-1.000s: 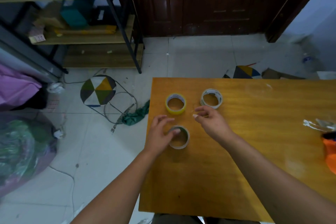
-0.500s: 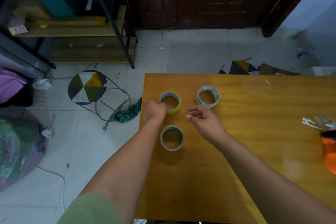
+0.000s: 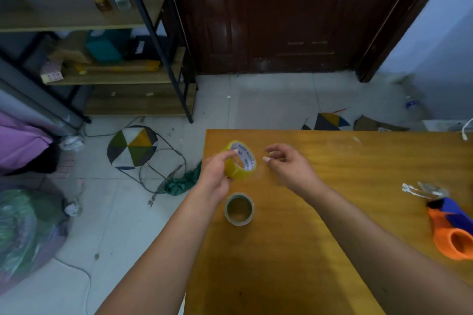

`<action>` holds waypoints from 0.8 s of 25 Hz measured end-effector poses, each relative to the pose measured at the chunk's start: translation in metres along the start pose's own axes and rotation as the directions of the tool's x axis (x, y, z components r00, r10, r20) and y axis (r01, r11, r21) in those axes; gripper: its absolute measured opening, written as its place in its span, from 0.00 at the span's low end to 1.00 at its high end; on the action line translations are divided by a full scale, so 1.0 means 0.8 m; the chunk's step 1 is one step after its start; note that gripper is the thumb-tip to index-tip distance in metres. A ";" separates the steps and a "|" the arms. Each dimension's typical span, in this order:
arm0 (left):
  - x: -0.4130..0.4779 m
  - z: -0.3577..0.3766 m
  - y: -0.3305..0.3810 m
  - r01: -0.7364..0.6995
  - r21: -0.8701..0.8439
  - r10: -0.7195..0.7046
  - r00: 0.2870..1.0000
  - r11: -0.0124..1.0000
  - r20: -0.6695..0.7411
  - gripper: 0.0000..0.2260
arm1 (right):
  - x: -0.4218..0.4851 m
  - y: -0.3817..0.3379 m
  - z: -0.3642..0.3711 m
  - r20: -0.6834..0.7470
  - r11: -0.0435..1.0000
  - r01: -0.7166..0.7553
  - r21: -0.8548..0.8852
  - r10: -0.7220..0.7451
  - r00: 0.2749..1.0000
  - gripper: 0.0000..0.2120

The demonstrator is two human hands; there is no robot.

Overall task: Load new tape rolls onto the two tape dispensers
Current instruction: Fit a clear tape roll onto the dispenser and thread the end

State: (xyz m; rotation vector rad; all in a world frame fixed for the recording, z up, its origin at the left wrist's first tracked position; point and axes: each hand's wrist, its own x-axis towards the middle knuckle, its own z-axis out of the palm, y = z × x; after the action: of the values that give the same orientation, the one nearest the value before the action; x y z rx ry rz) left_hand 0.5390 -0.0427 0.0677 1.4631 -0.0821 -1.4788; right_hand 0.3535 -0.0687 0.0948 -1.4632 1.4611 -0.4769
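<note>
My left hand (image 3: 217, 176) holds a yellow tape roll (image 3: 240, 161) tilted up off the wooden table (image 3: 294, 250), near its far left corner. My right hand (image 3: 289, 166) hovers just right of that roll, fingers apart and holding nothing; it hides the third roll seen earlier. A grey-brown tape roll (image 3: 239, 208) lies flat on the table just below my left hand. An orange and blue tape dispenser (image 3: 450, 230) lies at the table's right edge, with a crumpled strip of clear tape (image 3: 422, 190) beside its tip.
Left of the table the tiled floor holds a patterned stool (image 3: 133, 147), cables, a green cloth (image 3: 181, 181) and a full plastic bag (image 3: 23, 233). A metal shelf rack (image 3: 107, 59) stands at the back left, a dark wooden door (image 3: 281, 15) behind.
My left hand has moved from the grey-brown roll to the yellow roll and lifted it off the table, tilting it. My right hand has stayed near the far roll. The view has tilted up.
</note>
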 end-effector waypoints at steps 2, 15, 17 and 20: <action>-0.034 0.005 0.012 -0.007 -0.099 0.010 0.999 0.995 0.037 0.13 | -0.011 -0.020 -0.013 -0.007 1.000 0.027 0.010 -0.027 1.000 0.14; -0.120 0.063 -0.022 -0.190 -0.191 0.234 0.942 0.963 0.241 0.14 | -0.078 -0.016 -0.112 -0.108 0.998 0.061 -0.020 -0.063 0.992 0.17; -0.126 0.094 -0.042 -0.241 -0.107 0.260 0.939 0.965 0.224 0.16 | -0.088 0.001 -0.141 -0.127 0.998 0.054 -0.033 -0.058 0.990 0.21; -0.135 0.147 -0.080 -0.307 0.039 0.291 0.931 0.951 0.221 0.16 | -0.102 0.038 -0.200 -0.155 0.999 0.035 -0.009 -0.036 0.987 0.28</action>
State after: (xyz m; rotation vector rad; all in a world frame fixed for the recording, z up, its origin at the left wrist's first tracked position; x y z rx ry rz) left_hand 0.3839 -0.0076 0.1333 1.2781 -0.4763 -1.3848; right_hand 0.1895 -0.0446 0.1697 -1.4859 1.5614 -0.6205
